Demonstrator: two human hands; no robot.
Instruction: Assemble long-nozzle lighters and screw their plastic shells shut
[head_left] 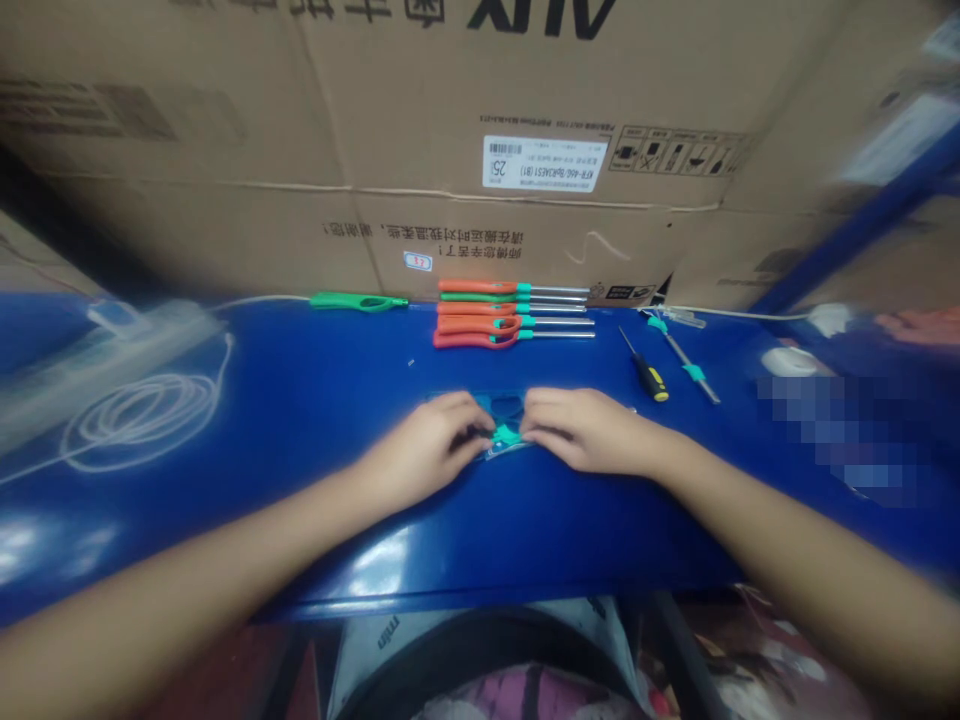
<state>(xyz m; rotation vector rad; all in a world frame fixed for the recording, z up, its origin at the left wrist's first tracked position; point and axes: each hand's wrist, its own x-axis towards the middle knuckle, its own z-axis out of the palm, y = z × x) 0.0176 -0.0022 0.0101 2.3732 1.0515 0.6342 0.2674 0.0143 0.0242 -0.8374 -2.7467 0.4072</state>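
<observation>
Teal, seemingly moulded plastic, the small piece [508, 436] sits between my hands near the front middle of the glossy blue tabletop [465, 545]. My left fingers [466, 412] and right fingers [546, 408] are nearly closed, pinching its opposite sides, though their exact contact is partly hidden. I judge it light and fairly stiff, perhaps slick, best taken by its outer edges. Beyond lie smooth orange-red handles [471, 325] with slim metal barrels [566, 322]; to the right, a black-and-yellow screwdriver [651, 380].
</observation>
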